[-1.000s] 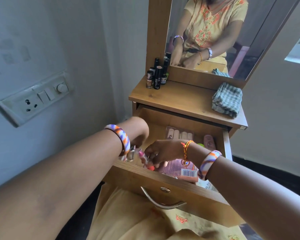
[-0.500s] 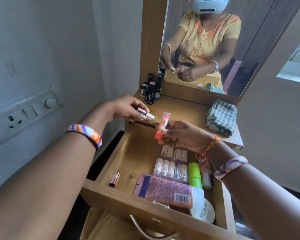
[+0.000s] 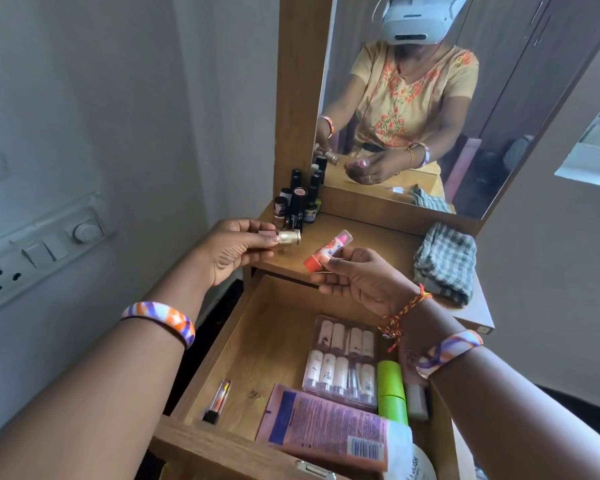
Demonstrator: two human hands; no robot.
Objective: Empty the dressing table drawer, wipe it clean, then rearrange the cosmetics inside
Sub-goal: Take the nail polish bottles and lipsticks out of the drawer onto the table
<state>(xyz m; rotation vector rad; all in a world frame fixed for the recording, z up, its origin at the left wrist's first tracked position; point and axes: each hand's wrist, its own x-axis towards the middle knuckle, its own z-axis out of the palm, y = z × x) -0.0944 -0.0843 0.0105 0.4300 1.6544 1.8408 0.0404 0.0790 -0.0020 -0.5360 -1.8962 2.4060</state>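
The drawer [image 3: 257, 344] stands pulled out and partly emptied, so the emptying step looks to be in hand. Above its back edge the left hand [image 3: 234, 249] pinches a small lipstick [image 3: 284, 237] with a shiny gold metal cap, lying sideways; the right hand [image 3: 357, 277] curls its fingers round a pink balm [image 3: 328, 251], a smooth plastic stick with an orange base, tilted up. Next, I judge, both need setting upright on the top [image 3: 371, 242], probably by the bottles [image 3: 296, 206], dark glossy cylinders clustered at the mirror; placing small round tubes there risks knocking that row. In the drawer lie a clear blister pack [image 3: 341, 362] of pale vials, a soft pink tube [image 3: 329, 427], a green stick [image 3: 391, 391] and a slim gloss [image 3: 218, 400]. A checked woven cloth [image 3: 445, 261], folded, waits on the top's right side
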